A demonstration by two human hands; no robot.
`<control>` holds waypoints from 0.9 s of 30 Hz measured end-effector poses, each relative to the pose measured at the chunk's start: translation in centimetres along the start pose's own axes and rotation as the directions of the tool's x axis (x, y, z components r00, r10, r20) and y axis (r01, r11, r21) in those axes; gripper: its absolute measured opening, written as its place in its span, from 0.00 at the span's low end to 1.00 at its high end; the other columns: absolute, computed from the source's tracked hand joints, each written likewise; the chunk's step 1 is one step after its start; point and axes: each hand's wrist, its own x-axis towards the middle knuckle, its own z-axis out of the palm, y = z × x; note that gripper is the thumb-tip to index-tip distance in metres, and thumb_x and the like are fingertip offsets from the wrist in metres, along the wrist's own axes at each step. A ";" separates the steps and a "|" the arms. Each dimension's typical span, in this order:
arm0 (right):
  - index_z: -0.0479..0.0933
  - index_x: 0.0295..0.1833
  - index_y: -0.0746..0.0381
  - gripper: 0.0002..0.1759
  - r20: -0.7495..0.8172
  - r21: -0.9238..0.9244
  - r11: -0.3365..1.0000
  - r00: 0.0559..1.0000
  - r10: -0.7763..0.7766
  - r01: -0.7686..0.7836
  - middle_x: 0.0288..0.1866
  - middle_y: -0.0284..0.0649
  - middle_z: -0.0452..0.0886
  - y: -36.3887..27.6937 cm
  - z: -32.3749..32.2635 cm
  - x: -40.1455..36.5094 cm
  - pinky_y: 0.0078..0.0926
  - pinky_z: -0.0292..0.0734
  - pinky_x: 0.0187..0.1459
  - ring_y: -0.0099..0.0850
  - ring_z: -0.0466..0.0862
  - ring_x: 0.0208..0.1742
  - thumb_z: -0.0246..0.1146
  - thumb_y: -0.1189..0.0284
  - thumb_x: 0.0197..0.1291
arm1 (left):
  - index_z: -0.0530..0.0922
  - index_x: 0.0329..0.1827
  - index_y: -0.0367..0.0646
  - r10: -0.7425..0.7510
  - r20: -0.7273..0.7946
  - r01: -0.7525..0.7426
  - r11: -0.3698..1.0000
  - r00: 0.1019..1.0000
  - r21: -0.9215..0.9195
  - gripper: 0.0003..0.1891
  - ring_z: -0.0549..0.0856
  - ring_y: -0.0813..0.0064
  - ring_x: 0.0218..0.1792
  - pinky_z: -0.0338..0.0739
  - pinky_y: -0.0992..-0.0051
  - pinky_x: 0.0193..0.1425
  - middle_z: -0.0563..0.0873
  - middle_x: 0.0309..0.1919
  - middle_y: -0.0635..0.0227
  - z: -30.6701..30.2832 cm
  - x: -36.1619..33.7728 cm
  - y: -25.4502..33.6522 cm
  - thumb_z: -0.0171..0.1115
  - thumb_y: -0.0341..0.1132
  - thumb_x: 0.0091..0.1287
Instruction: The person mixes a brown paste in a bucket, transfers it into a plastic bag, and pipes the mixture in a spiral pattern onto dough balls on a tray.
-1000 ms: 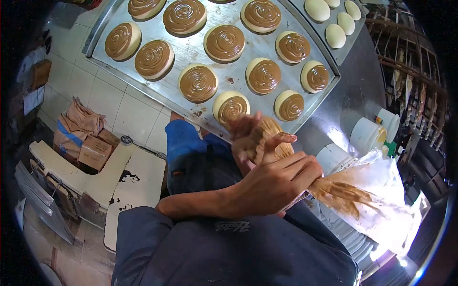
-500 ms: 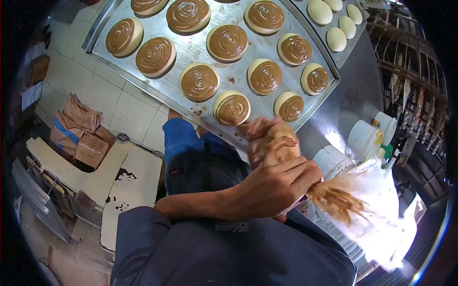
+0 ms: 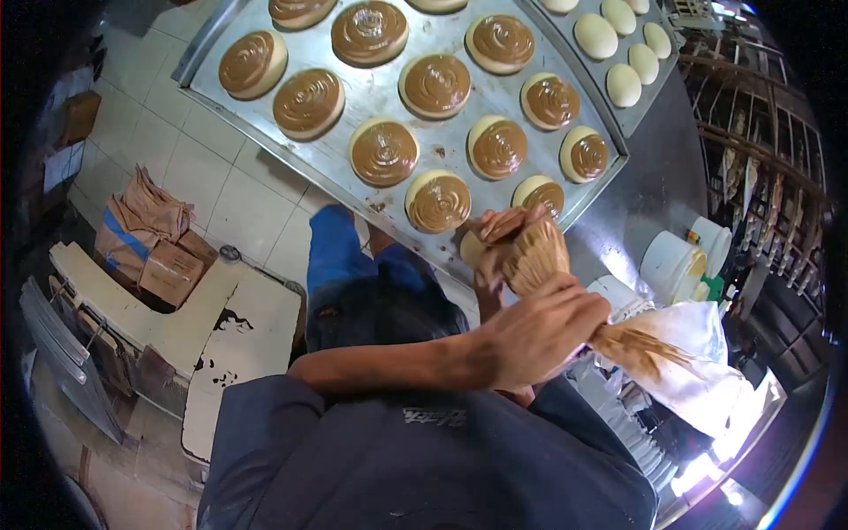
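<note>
A piping bag (image 3: 541, 258) of brown cream lies across both my hands, its clear plastic creased over the filling. My left hand (image 3: 539, 331) reaches over from the left and is closed round the bag's gathered neck, with the loose white end hanging to the right. My right hand (image 3: 499, 234) wraps the lower part of the bag at the tray's near corner; the bag's tip is hidden. Close by are a round bun (image 3: 438, 201) with a brown spiral topping and a partly covered bun (image 3: 541, 196). A pale bun edge (image 3: 470, 249) shows beside my right hand.
Several topped buns stand on the metal tray (image 3: 291, 155). A second tray (image 3: 649, 102) holds plain pale buns. White tubs (image 3: 671, 261) stand on the dark counter at right, near a metal rack (image 3: 751, 141). At left are a chipped pale bench (image 3: 243, 353) and a cardboard box (image 3: 170, 272).
Both hands and the bag have shifted slightly right and up in view. The bag's lower part now shows more creases. The tray has shifted a little through the camera's movement.
</note>
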 end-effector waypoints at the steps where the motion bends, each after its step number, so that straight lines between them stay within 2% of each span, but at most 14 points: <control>1: 0.66 0.44 0.65 0.15 -0.053 -0.101 0.993 0.996 -0.074 0.068 0.27 0.44 0.74 -0.7 0.2 0.9 0.34 0.76 0.38 0.37 0.78 0.30 0.50 0.62 0.74 | 0.70 0.49 0.38 -0.005 0.012 0.005 0.998 1.000 -0.066 0.19 0.81 0.57 0.49 0.69 0.56 0.62 0.78 0.42 0.56 0.9 0.8 0.4 0.62 0.33 0.55; 2: 0.67 0.48 0.67 0.14 -0.102 -0.205 0.970 0.983 -0.151 0.127 0.30 0.48 0.76 -1.4 0.5 1.4 0.38 0.81 0.43 0.39 0.81 0.34 0.50 0.65 0.74 | 0.69 0.50 0.38 -0.011 0.025 0.014 0.991 1.000 -0.134 0.20 0.80 0.55 0.51 0.69 0.56 0.63 0.78 0.43 0.54 1.7 1.6 0.8 0.62 0.33 0.56; 3: 0.66 0.49 0.68 0.14 -0.058 -0.317 0.914 0.957 -0.285 0.253 0.30 0.48 0.77 -2.8 1.4 1.8 0.39 0.81 0.45 0.40 0.82 0.35 0.51 0.66 0.73 | 0.69 0.50 0.40 0.155 -0.037 -0.158 0.983 0.987 -0.098 0.19 0.79 0.54 0.53 0.69 0.58 0.64 0.78 0.46 0.53 1.8 2.7 1.8 0.61 0.31 0.56; 4: 0.66 0.50 0.68 0.15 -0.006 -0.422 0.830 0.914 -0.405 0.365 0.31 0.49 0.77 -5.1 2.8 1.9 0.40 0.81 0.46 0.41 0.82 0.36 0.52 0.66 0.73 | 0.69 0.50 0.40 0.204 -0.057 -0.205 0.979 0.977 -0.014 0.19 0.79 0.54 0.53 0.69 0.58 0.64 0.78 0.46 0.53 2.1 3.1 2.1 0.62 0.30 0.55; 6: 0.65 0.53 0.69 0.16 -0.081 -0.432 0.836 0.909 -0.409 0.338 0.33 0.50 0.78 -8.6 3.2 1.6 0.41 0.82 0.48 0.41 0.83 0.37 0.54 0.66 0.72 | 0.69 0.49 0.40 0.317 -0.074 -0.302 0.939 0.946 0.162 0.19 0.79 0.55 0.53 0.69 0.59 0.65 0.77 0.47 0.52 2.4 4.6 1.3 0.62 0.29 0.55; 8: 0.65 0.55 0.69 0.17 -0.319 -0.189 0.980 0.940 -0.123 0.064 0.35 0.52 0.79 -11.1 1.9 1.0 0.42 0.82 0.49 0.40 0.83 0.37 0.55 0.67 0.71 | 0.71 0.46 0.40 0.300 -0.013 -0.292 0.938 0.954 0.186 0.16 0.82 0.59 0.45 0.74 0.63 0.56 0.80 0.40 0.57 4.4 4.2 -0.6 0.62 0.30 0.56; 9: 0.65 0.52 0.69 0.14 -0.378 -0.296 0.955 0.921 -0.094 -0.024 0.33 0.51 0.80 -9.6 1.2 0.8 0.42 0.82 0.46 0.37 0.84 0.36 0.54 0.68 0.72 | 0.72 0.45 0.40 0.255 0.042 -0.258 0.954 0.966 0.154 0.13 0.83 0.59 0.42 0.75 0.64 0.53 0.81 0.37 0.58 4.8 4.0 -0.8 0.60 0.32 0.59; 10: 0.65 0.49 0.68 0.13 -0.319 -0.393 0.919 0.941 -0.109 -0.026 0.30 0.48 0.79 -8.9 0.4 0.4 0.41 0.82 0.45 0.35 0.83 0.33 0.53 0.67 0.73 | 0.73 0.44 0.39 0.209 0.089 -0.219 0.967 0.974 0.127 0.11 0.83 0.60 0.39 0.76 0.66 0.49 0.82 0.34 0.59 5.6 4.0 -1.1 0.59 0.34 0.61; 11: 0.66 0.47 0.68 0.13 -0.256 -0.490 0.871 0.960 -0.111 -0.030 0.26 0.46 0.78 -8.5 0.0 -0.2 0.40 0.82 0.44 0.33 0.82 0.30 0.51 0.67 0.73 | 0.73 0.40 0.41 0.289 -0.044 -0.282 0.951 0.956 0.124 0.10 0.82 0.62 0.30 0.75 0.67 0.41 0.81 0.27 0.65 6.7 3.8 -1.5 0.60 0.37 0.62; 12: 0.66 0.45 0.67 0.13 -0.195 -0.582 0.812 0.976 -0.098 -0.035 0.23 0.43 0.77 -8.1 -0.8 -0.8 0.39 0.81 0.43 0.30 0.81 0.26 0.50 0.66 0.74 | 0.73 0.41 0.41 0.245 -0.016 -0.241 0.961 0.969 0.140 0.11 0.82 0.62 0.30 0.75 0.68 0.41 0.80 0.27 0.65 7.3 3.8 -1.6 0.60 0.37 0.62; 14: 0.67 0.38 0.64 0.15 -0.260 -0.402 0.905 0.965 0.031 -0.137 0.19 0.38 0.72 -6.6 -2.9 -1.4 0.36 0.79 0.40 0.27 0.75 0.21 0.52 0.63 0.73 | 0.73 0.41 0.41 0.140 0.051 -0.146 0.976 0.989 0.159 0.12 0.82 0.62 0.31 0.74 0.69 0.41 0.80 0.27 0.66 8.6 3.0 -1.8 0.62 0.39 0.61; 15: 0.68 0.35 0.62 0.16 -0.282 -0.304 0.935 0.955 0.094 -0.182 0.17 0.36 0.70 -5.8 -3.9 -1.3 0.34 0.78 0.38 0.25 0.72 0.18 0.53 0.62 0.72 | 0.71 0.45 0.42 0.139 0.071 -0.151 0.964 0.988 0.217 0.17 0.80 0.61 0.36 0.75 0.66 0.44 0.77 0.30 0.65 10.2 2.4 -2.5 0.66 0.35 0.56; 18: 0.66 0.24 0.58 0.24 -0.208 -0.359 0.915 0.972 0.114 -0.184 0.11 0.34 0.64 -4.0 -5.7 -1.6 0.31 0.76 0.34 0.25 0.67 0.13 0.48 0.57 0.74 | 0.71 0.44 0.40 0.186 -0.121 -0.156 0.963 0.975 0.218 0.17 0.81 0.58 0.37 0.75 0.65 0.45 0.78 0.34 0.60 12.2 2.0 -2.3 0.65 0.36 0.57; 27: 0.56 0.15 0.54 0.32 -0.117 -0.321 0.947 0.993 -0.028 -0.011 0.08 0.36 0.60 -4.4 -6.2 -2.0 0.30 0.74 0.32 0.28 0.64 0.12 0.38 0.58 0.77 | 0.73 0.44 0.34 0.163 -0.136 -0.127 0.961 0.977 0.246 0.21 0.82 0.55 0.41 0.77 0.60 0.49 0.80 0.40 0.55 13.6 0.6 -0.7 0.66 0.34 0.50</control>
